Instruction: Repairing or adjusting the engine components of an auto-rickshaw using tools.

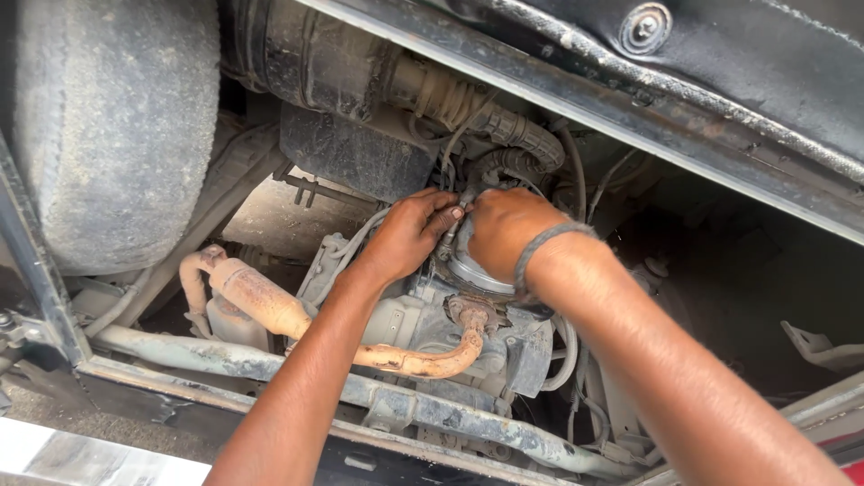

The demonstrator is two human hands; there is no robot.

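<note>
Round metal canister [468,265] = landmark, seated upright amid engine parts, long axis vertical, top facing me. My left hand [409,232] at its upper-left edge, fingers pinched closed on small fitting [447,236] with hose at canister top. My right hand [506,229] directly over canister, curled, gripping its top rim; this hand nearer. Rusty exhaust pipe [297,315] runs below-left of canister. Tyre [112,126] far left of canister. Corrugated hose [522,144] above canister.
</note>
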